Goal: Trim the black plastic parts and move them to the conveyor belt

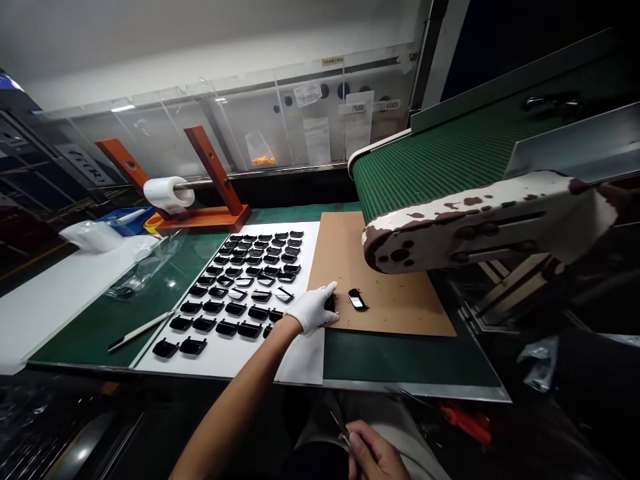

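Look at that gloved left hand (313, 308), out at the edge of a brown cardboard sheet (385, 297), fingers closed together over a dark piece (329, 304). That piece is mostly hidden, so there's no telling how firm the hold is or which way it points. Just beside it, a glossy black piece (357, 300) lies flat on the cardboard, its long axis running from upper left to lower right. Down low, the bare right hand (375, 453) pinches a slim metal tool (341, 428), tip aimed up and left. Rows of black parts (235, 287) fill a white sheet (300, 360) on the green-topped counter (85, 333), a green conveyor belt (440, 160) reaches in above the cardboard, and a white film roll (169, 195) sits on an orange stand (200, 217) behind.
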The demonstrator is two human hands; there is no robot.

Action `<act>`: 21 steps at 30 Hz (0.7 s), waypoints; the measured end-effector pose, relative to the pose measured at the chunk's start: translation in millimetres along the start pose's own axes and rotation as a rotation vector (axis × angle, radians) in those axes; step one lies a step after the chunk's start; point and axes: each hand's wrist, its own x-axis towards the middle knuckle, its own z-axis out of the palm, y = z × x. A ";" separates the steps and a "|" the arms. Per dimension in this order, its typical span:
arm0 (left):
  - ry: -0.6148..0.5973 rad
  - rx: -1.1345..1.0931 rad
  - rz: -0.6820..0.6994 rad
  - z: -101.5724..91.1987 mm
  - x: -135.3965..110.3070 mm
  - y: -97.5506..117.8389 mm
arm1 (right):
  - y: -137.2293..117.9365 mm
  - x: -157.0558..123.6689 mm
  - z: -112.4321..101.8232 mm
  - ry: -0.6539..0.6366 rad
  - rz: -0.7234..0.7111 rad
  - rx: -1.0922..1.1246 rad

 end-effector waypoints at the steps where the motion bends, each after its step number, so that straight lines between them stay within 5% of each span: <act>1: 0.016 -0.025 -0.007 1.2 -0.2 0.8 | -2.4 -1.0 -2.8 0.008 -0.020 -0.003; 6: 0.170 -0.206 0.034 2.1 -23.4 13.1 | -25.7 -15.3 -28.2 0.115 -0.114 -0.085; 8: 0.239 -0.300 0.071 2.9 -49.5 20.7 | -43.6 -25.2 -41.8 0.171 -0.165 -0.199; 13: 0.359 -0.521 0.181 14.1 -128.1 43.6 | -100.3 -46.7 -66.2 0.085 -0.307 -0.385; 21: 0.390 -0.790 0.159 33.6 -180.3 73.5 | -153.8 -42.9 -56.3 0.132 -0.681 -1.002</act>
